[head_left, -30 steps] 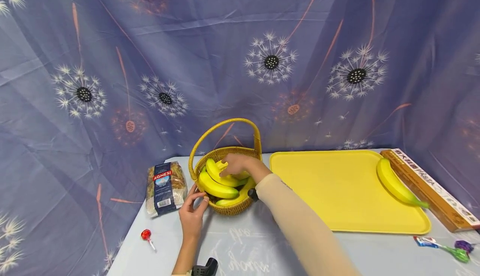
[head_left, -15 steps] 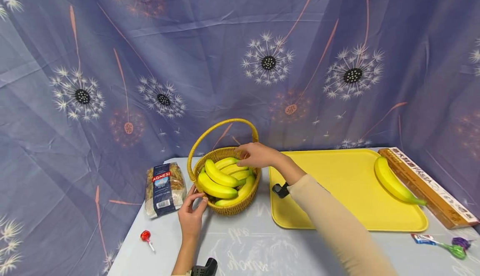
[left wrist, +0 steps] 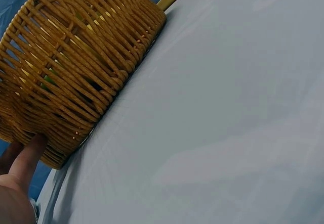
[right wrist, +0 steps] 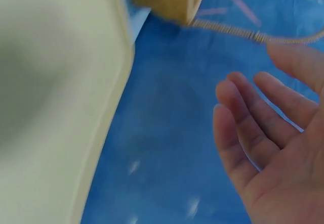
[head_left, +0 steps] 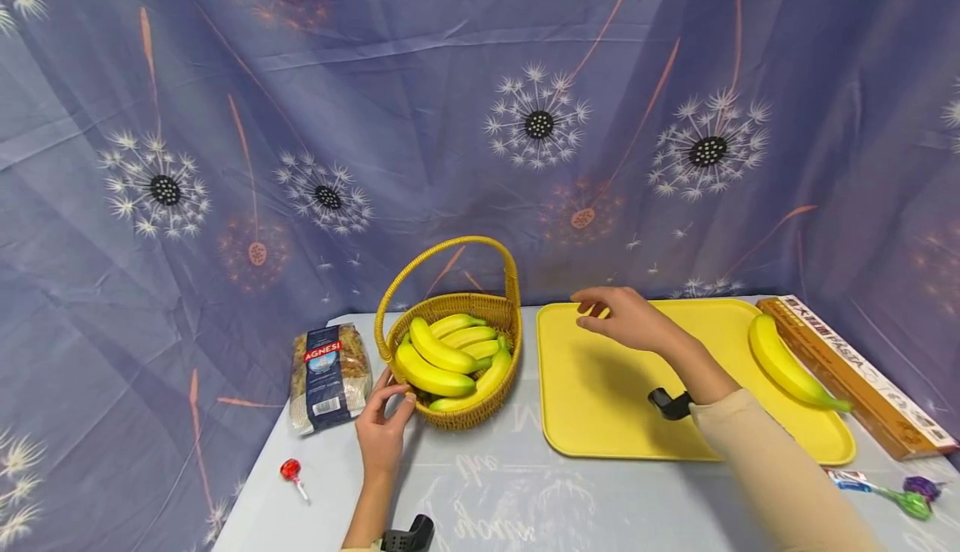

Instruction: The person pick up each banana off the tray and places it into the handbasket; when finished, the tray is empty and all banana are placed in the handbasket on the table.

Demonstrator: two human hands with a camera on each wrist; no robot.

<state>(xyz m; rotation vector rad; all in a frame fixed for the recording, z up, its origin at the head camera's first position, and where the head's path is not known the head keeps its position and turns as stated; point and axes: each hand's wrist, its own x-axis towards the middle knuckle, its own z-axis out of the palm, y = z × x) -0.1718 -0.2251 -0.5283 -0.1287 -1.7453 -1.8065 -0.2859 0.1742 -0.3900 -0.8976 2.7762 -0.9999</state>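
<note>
A wicker basket (head_left: 457,420) with a tall arched handle stands on the table and holds several yellow bananas (head_left: 438,377) with greenish tips. At its left front my left hand (head_left: 384,431) grips the rim; the left wrist view has fingers against the woven side (left wrist: 76,62). My right hand (head_left: 626,317) hovers over the left part of the yellow tray (head_left: 600,435), holding nothing. Its fingers are loosely bent, as the right wrist view confirms. One more banana (head_left: 791,368) lies along the tray's right edge, its tip past the rim.
Left of the basket lies an Agnesi pasta bag (head_left: 330,378), with a red lollipop (head_left: 291,470) in front. A long pasta box (head_left: 862,381) borders the tray's right side. Green (head_left: 915,504) and purple (head_left: 922,486) lollipops lie at the front right. A patterned curtain (head_left: 450,118) hangs behind.
My right hand has left the bananas inside the basket and moved right, over the tray. The left hand stays at the basket's rim, and the basket stands where it was.
</note>
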